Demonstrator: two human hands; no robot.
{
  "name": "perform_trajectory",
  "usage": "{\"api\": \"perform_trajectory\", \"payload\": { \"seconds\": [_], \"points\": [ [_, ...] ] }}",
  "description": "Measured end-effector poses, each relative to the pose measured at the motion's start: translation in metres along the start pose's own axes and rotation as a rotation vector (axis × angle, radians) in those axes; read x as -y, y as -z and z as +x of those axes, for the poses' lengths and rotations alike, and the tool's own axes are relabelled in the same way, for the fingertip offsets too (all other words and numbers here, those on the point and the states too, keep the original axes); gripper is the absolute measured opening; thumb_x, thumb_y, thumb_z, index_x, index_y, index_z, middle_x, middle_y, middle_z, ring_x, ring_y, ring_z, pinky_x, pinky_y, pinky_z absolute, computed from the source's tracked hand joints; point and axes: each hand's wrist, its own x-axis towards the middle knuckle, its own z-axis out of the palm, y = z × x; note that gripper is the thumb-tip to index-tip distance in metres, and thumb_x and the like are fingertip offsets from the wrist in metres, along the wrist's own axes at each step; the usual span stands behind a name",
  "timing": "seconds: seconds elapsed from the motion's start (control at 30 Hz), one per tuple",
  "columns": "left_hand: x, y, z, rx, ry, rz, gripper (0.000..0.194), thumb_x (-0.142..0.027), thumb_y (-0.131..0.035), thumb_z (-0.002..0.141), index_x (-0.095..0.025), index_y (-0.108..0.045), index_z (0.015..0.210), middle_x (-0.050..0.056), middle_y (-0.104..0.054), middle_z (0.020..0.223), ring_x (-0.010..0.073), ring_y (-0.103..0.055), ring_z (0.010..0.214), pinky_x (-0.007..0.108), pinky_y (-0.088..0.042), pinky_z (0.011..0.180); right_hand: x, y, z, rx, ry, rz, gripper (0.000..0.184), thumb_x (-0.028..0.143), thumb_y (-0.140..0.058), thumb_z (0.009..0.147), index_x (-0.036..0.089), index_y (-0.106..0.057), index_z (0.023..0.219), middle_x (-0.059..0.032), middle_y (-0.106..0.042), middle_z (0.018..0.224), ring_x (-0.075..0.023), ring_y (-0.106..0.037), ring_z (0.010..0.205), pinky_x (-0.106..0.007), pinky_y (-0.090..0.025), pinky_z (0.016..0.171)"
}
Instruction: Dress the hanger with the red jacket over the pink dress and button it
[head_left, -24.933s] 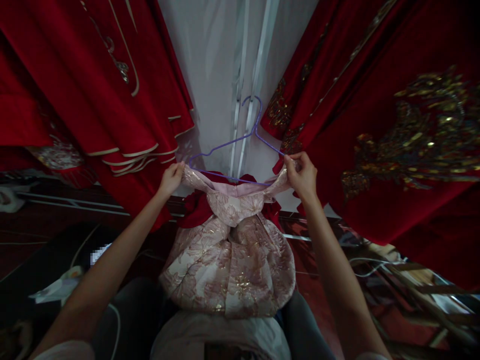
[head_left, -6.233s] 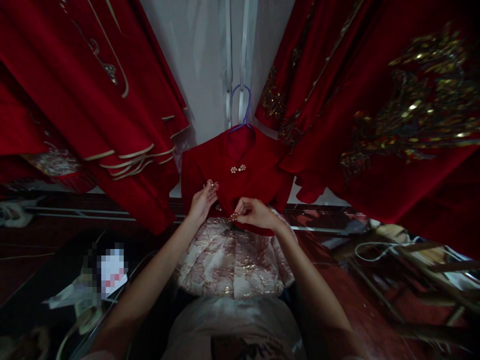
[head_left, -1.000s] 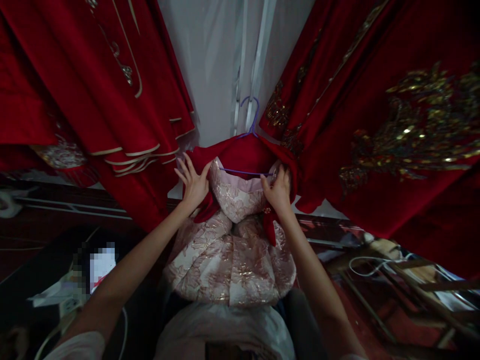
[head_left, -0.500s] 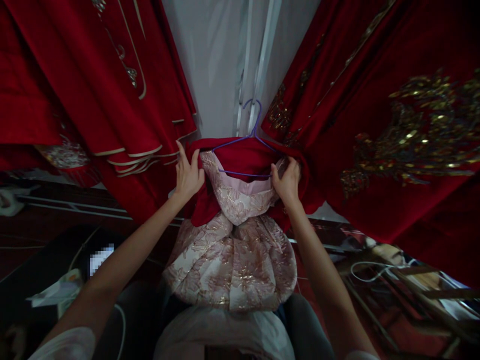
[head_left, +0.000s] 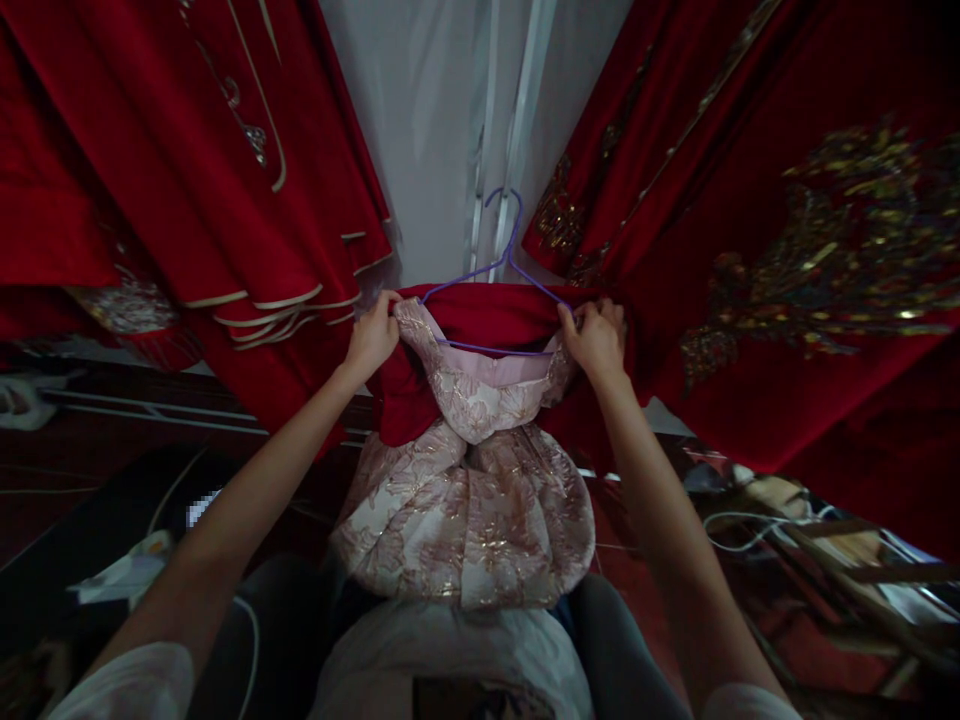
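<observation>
A pink and gold brocade dress (head_left: 495, 510) lies across my lap, its bodice on a purple wire hanger (head_left: 515, 240). Behind the bodice, red fabric (head_left: 495, 312) stretches flat between my hands. My left hand (head_left: 373, 338) is closed at the left shoulder of the dress, pinching the red fabric's upper edge there. On the other side, my right hand (head_left: 596, 338) grips the red fabric just outside the right strap, thumb close to the hanger's arm. The fingertips of both hands are partly hidden.
Red embroidered garments hang on the left (head_left: 247, 220) and right (head_left: 750, 330), before a pale wall panel (head_left: 427, 130). At lower right is a wooden frame (head_left: 847, 570) with a white cord (head_left: 731, 540). A dark surface at lower left holds white papers (head_left: 127, 575).
My left hand's fingers have gone from spread to closed on the fabric edge. My right hand has shifted outward to the right, and the red fabric's top edge is now straighter.
</observation>
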Motion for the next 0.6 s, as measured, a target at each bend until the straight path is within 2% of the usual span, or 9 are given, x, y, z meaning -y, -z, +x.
{"api": "perform_trajectory", "payload": {
  "seconds": [0.1,0.17,0.23,0.33,0.47,0.5,0.53,0.57,0.6],
  "points": [
    [0.017,0.002,0.01,0.034,0.03,-0.189,0.034,-0.013,-0.04,0.076,-0.019,-0.062,0.1,0.004,-0.065,0.081,0.0212,-0.061,0.08,0.03,-0.044,0.076,-0.001,0.008,0.008,0.059,0.04,-0.032,0.059,0.061,-0.034,0.089,0.011,-0.064,0.09,-0.0228,-0.06,0.108,-0.0314,-0.052,0.104,-0.043,-0.038,0.092],
    [0.029,-0.001,0.012,0.12,0.122,-0.393,0.026,-0.014,-0.04,0.071,-0.016,-0.064,0.081,0.002,-0.064,0.072,0.019,-0.058,0.074,0.028,-0.045,0.073,-0.002,0.014,0.013,0.13,0.054,-0.043,0.062,0.064,-0.033,0.088,0.011,-0.065,0.088,-0.0219,-0.064,0.1,-0.03,-0.057,0.097,-0.039,-0.04,0.087],
    [0.038,-0.007,0.006,0.214,0.256,-0.558,0.02,-0.016,-0.041,0.067,-0.016,-0.061,0.066,0.001,-0.061,0.061,0.0182,-0.056,0.067,0.028,-0.046,0.068,-0.003,0.022,0.018,0.209,0.048,-0.047,0.064,0.068,-0.031,0.087,0.014,-0.066,0.083,-0.0194,-0.067,0.089,-0.0283,-0.061,0.088,-0.035,-0.043,0.079],
    [0.044,-0.019,-0.017,0.344,0.388,-0.674,0.016,-0.018,-0.046,0.061,-0.017,-0.061,0.062,0.002,-0.063,0.06,0.0197,-0.058,0.064,0.031,-0.048,0.064,-0.006,0.033,0.022,0.298,0.061,-0.076,0.067,0.073,-0.029,0.084,0.017,-0.065,0.076,-0.0168,-0.068,0.08,-0.027,-0.064,0.08,-0.032,-0.042,0.069],
    [0.039,-0.034,-0.049,0.861,0.681,-0.882,0.017,-0.024,-0.054,0.062,-0.017,-0.067,0.07,0.007,-0.069,0.072,0.0258,-0.065,0.073,0.038,-0.053,0.069,-0.013,0.037,0.02,0.369,0.118,-0.085,0.062,0.072,-0.035,0.083,0.017,-0.065,0.082,-0.0151,-0.068,0.078,-0.0276,-0.065,0.077,-0.033,-0.044,0.068],
    [0.038,-0.037,-0.052,0.909,0.694,-0.905,0.017,-0.025,-0.055,0.063,-0.017,-0.067,0.072,0.008,-0.069,0.073,0.0261,-0.065,0.075,0.038,-0.053,0.072,-0.015,0.035,0.018,0.386,0.141,-0.056,0.059,0.069,-0.038,0.083,0.017,-0.064,0.087,-0.0147,-0.068,0.08,-0.0275,-0.065,0.078,-0.033,-0.045,0.069],
    [0.037,-0.039,-0.052,0.88,0.669,-0.916,0.018,-0.026,-0.056,0.065,-0.016,-0.067,0.075,0.008,-0.069,0.076,0.0253,-0.065,0.077,0.038,-0.053,0.074,-0.017,0.031,0.015,0.395,0.173,-0.017,0.055,0.066,-0.043,0.083,0.016,-0.063,0.094,-0.015,-0.068,0.085,-0.0276,-0.065,0.081,-0.034,-0.046,0.072],
    [0.036,-0.041,-0.049,0.776,0.622,-0.918,0.019,-0.028,-0.055,0.068,-0.017,-0.066,0.079,0.007,-0.069,0.079,0.0236,-0.065,0.079,0.037,-0.053,0.077,-0.019,0.027,0.01,0.391,0.207,0.025,0.054,0.063,-0.047,0.083,0.014,-0.061,0.102,-0.0163,-0.067,0.093,-0.0284,-0.064,0.088,-0.035,-0.047,0.077],
    [0.036,-0.042,-0.045,0.616,0.563,-0.911,0.021,-0.03,-0.053,0.072,-0.017,-0.065,0.084,0.006,-0.069,0.083,0.0216,-0.065,0.08,0.036,-0.052,0.078,-0.021,0.023,0.004,0.372,0.235,0.063,0.057,0.059,-0.051,0.082,0.012,-0.058,0.111,-0.0186,-0.065,0.104,-0.0297,-0.062,0.098,-0.036,-0.047,0.084]
  ]
}}
